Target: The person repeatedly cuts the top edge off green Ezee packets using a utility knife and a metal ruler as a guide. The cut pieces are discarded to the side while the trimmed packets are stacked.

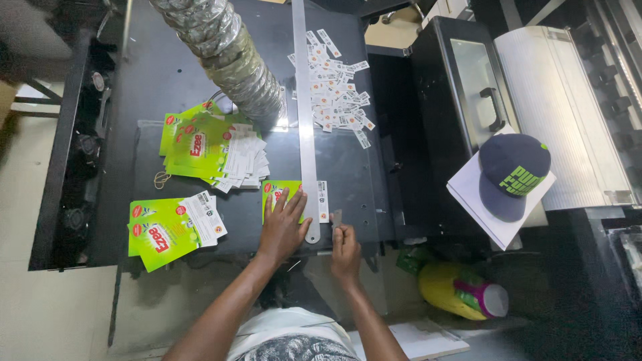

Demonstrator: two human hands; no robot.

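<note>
Table of dark matte metal, crossed by a ribbed silvery foil duct and a long flat steel ruler. Left hand lies spread on a glossy green printed sheet beside the ruler; right hand pinches a small grey blade.

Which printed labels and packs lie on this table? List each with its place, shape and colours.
Green sheet: under left hand, rectangular, green and white.
Two green stacks: left side, green, white, red spots.
Small strips: top centre, scattered, white.
Right hand: holds small blade beside metal ruler.
</note>
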